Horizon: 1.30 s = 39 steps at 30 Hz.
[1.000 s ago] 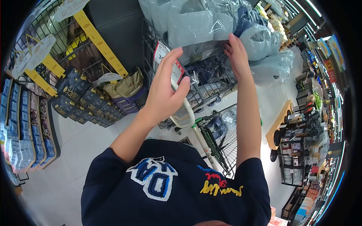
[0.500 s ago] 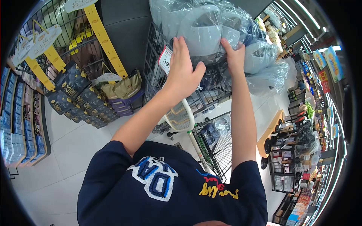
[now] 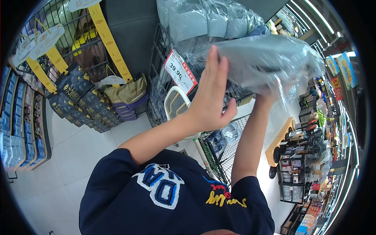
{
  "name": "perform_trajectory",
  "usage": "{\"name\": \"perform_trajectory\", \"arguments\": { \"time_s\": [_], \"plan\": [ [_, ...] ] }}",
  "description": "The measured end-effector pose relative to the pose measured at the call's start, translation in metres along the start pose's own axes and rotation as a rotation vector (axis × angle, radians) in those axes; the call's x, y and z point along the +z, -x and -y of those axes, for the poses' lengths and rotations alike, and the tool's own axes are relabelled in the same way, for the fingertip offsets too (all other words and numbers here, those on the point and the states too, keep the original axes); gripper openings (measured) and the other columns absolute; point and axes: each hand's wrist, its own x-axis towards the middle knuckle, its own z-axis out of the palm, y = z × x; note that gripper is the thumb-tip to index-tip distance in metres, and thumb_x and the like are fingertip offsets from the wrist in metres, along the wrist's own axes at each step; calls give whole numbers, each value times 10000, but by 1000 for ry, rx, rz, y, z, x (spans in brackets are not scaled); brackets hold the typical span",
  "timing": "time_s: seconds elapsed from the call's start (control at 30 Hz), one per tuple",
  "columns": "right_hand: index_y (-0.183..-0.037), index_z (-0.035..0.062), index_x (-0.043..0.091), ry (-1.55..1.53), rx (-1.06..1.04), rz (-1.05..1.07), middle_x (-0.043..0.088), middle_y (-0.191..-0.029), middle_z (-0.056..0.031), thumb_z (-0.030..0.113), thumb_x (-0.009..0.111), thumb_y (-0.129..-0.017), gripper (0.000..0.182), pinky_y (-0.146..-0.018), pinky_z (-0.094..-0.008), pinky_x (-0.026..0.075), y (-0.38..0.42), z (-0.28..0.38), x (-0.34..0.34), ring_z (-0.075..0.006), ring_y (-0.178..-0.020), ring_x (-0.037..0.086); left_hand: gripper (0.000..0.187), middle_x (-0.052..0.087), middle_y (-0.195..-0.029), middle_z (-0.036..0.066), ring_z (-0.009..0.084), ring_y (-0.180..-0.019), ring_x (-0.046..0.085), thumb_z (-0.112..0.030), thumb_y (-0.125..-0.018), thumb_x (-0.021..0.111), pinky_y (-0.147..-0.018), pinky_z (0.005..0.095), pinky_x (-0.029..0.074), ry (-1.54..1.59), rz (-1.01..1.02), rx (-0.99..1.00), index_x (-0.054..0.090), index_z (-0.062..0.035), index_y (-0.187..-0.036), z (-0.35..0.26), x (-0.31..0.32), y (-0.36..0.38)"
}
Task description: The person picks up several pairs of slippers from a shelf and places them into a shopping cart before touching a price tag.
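A pair of grey slippers in a clear plastic bag (image 3: 262,58) is raised and tilted on its side above a wire bin. My right hand (image 3: 268,98) grips its near right part, the fingers mostly hidden behind the crinkled plastic. With fingers stretched out and thumb apart, my left hand (image 3: 211,98) is at the bag's left end, its fingertips overlapping the edge. Behind lie more grey bagged slippers (image 3: 188,23) heaped in the black wire bin (image 3: 158,51). A red and white price sign (image 3: 180,71) reading 39.90 hangs on the bin's near side.
Close in front of me is a shopping cart (image 3: 231,152) with a pale handle (image 3: 176,98) and a bagged item inside. Stacked black boxes (image 3: 80,94) stand at left, beside hanging yellow strips (image 3: 109,43). Shelves of pans (image 3: 293,156) line the right.
The bagged slippers have come up off the heap and swung right in my right hand. My left hand has shifted right and nearer, and the price sign is now uncovered.
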Motion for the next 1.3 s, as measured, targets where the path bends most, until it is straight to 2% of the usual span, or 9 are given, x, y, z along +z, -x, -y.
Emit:
{"name": "perform_trajectory", "arguments": {
  "time_s": [0.17, 0.23, 0.33, 0.4, 0.53, 0.73, 1.0, 1.1, 1.3],
  "plan": [
    [-1467, -44, 367, -23, 64, -14, 625, -1234, -144, 131, 725, -890, 701, -858, -351, 536, 4, 28, -29, -217, -1078, 619, 1018, 92, -1612, 403, 607, -1482, 168, -62, -725, 686, -1172, 639, 246, -17, -39, 199, 182, -21, -1607, -19, 16, -1],
    [-1466, -44, 372, -10, 115, -10, 624, -1238, -144, 132, 719, -894, 691, -864, -351, 536, 8, 42, -47, -217, -1079, 619, 731, 310, -1603, 266, 479, -1497, 278, -120, -795, 697, -1174, 579, 300, 48, -62, 233, 475, -143, -1492, -43, 24, 6],
    [-1463, -44, 379, 32, 176, -20, 621, -1242, -145, 132, 711, -901, 676, -872, -351, 536, 20, 66, -87, -218, -1080, 620, 525, 387, -1629, 66, 297, -1529, 297, -302, -885, 733, -1232, 475, 225, 61, -64, 510, 620, -327, -1397, -74, 36, 17],
    [-1461, -43, 384, 76, 213, -31, 619, -1246, -146, 133, 705, -905, 666, -878, -350, 536, 30, 81, -121, -218, -1081, 620, 401, 495, -1542, -7, 214, -1461, 406, -226, -985, 594, -1194, 400, 326, 207, -38, 632, 616, -202, -1385, -96, 48, 23],
    [-1457, -43, 393, 204, 285, -80, 616, -1252, -147, 134, 694, -914, 645, -889, -350, 536, 60, 115, -202, -219, -1082, 620, 327, 572, -1470, 96, 249, -1391, 512, -106, -1032, 474, -1123, 373, 442, 566, 254, 820, 634, -70, -1315, -122, 82, 63],
    [-1451, -43, 408, 439, 427, -201, 611, -1262, -149, 135, 677, -927, 616, -907, -350, 535, 128, 160, -327, -220, -1084, 620, 333, 571, -1474, 60, 193, -1398, 481, -138, -1003, 552, -1147, 357, 386, 653, 355, 578, 692, -106, -1304, -135, 121, 83],
    [-1443, -42, 427, 848, 674, -448, 605, -1275, -152, 137, 655, -944, 577, -930, -349, 535, 263, 135, -479, -222, -1087, 621, 707, 265, -1628, 272, 514, -1488, 270, -57, -747, 629, -1156, 568, 330, 520, 909, -58, 572, -144, -1447, -93, 237, 203],
    [-1339, -41, 533, 719, 769, -691, 632, -1232, -169, 255, 715, -922, 543, -899, -355, 516, 286, 93, -471, -215, -1065, 610, 754, 181, -1635, 323, 552, -1487, 229, -51, -741, 612, -1160, 582, 309, 463, 1093, -190, 513, -121, -1485, -62, 283, 258],
    [-1259, -64, 586, 1130, 1381, -593, 687, -1178, -267, 571, 826, -735, 858, -937, -411, 519, 361, -1, -557, -348, -1094, 678, 700, 193, -1618, 334, 533, -1477, 248, -119, -828, 608, -1167, 570, 301, 258, 1443, -329, 446, -69, -1507, -9, 349, 356]
  ]
}}
